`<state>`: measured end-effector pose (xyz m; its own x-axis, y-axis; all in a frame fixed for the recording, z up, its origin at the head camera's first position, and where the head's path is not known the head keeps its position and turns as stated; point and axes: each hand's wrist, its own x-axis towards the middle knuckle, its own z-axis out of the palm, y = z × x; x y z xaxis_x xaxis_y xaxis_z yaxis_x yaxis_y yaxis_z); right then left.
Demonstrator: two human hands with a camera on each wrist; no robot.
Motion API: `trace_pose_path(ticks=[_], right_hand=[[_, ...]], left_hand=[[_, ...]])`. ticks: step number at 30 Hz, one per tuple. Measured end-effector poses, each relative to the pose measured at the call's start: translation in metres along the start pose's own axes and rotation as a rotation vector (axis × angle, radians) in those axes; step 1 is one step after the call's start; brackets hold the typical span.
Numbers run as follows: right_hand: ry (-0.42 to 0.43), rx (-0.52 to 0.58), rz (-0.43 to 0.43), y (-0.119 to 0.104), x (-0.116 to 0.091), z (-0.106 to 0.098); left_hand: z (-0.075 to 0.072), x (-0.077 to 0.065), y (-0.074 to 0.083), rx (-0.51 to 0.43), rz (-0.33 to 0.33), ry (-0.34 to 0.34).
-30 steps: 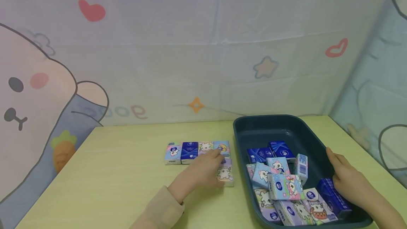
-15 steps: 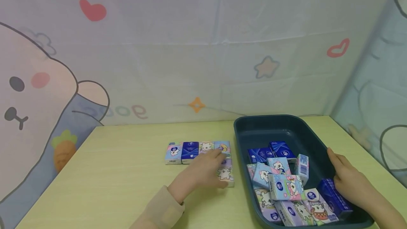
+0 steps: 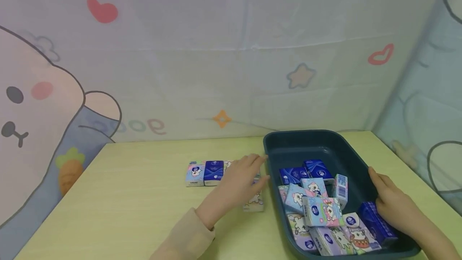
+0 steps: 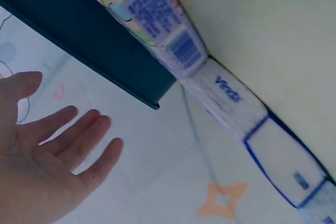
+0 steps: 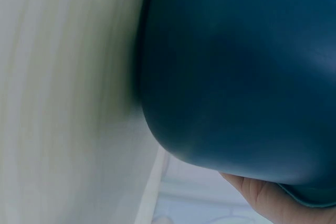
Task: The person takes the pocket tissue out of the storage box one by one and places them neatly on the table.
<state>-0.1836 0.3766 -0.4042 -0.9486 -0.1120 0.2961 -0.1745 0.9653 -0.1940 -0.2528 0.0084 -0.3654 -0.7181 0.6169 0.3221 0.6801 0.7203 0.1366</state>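
Observation:
My left hand (image 3: 236,183) hovers over a row of tissue packs on the table, its fingers spread and holding nothing. The left wrist view shows that palm (image 4: 52,171) apart from the packs. At the row's left end lie a light blue cartoon pack (image 3: 195,175) and a dark blue pack (image 3: 214,173); my hand partly covers the rest. A purple cartoon pack (image 3: 254,206) lies in front of the row's right end. My right hand (image 3: 395,208) grips the right rim of a dark teal bin (image 3: 321,150), thumb inside.
Several more tissue packs, including a pink-and-blue cartoon pack (image 3: 323,212) on top, lie jumbled in the near part of the bin. Pale yellow tabletop (image 3: 137,196) stretches to the left. A printed cloth (image 3: 180,71) hangs behind the table.
My left hand has let go of the purple pack and risen, shifting slightly right toward the bin with its fingers opening out. The right hand stays on the bin's rim.

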Motion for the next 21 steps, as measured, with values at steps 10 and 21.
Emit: trace_pose_path(ticks=[10,21], right_hand=[[-0.017,0.011,0.001,-0.004,0.001,-0.001],[0.001,0.005,-0.011,-0.002,0.001,0.000]], left_hand=[[0.011,0.043,0.024,0.100,0.128,-0.263],[0.029,0.071,0.027,0.200,0.045,-0.367]])
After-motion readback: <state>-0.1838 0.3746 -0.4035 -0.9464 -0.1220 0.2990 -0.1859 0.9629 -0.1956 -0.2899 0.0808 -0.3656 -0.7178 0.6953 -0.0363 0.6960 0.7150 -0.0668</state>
